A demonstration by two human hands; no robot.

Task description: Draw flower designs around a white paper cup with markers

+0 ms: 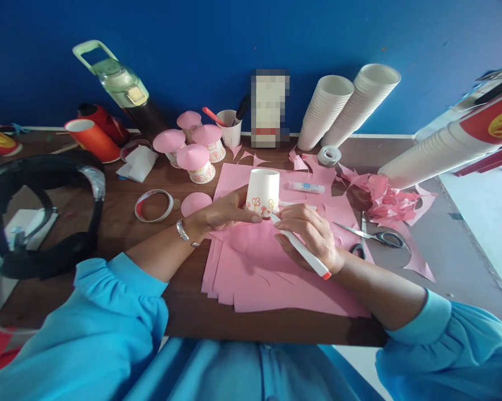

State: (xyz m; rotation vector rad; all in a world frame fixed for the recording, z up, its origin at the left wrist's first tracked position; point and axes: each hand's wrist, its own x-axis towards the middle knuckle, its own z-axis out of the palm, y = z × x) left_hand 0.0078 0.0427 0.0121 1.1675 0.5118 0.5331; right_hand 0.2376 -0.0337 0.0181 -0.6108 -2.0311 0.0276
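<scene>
A white paper cup (263,186) with red and yellow flower drawings near its lower edge is held by my left hand (229,209), fingers closed around its left and lower side. My right hand (311,234) grips a white marker (305,255) with an orange-red end cap; its tip meets the lower right edge of the cup. Both hands are above a stack of pink paper sheets (251,289). Behind my left wrist stand several decorated cups with pink cone tops (193,157). A pink paper disc (196,204) lies beside that wrist.
Scissors (374,235), pink scraps (380,195) and a glue stick (305,187) lie to the right. Stacked white cups (326,111) and a phone (269,108) stand at the back. A tape ring (154,206), bottle (125,83) and black headset (42,267) are left.
</scene>
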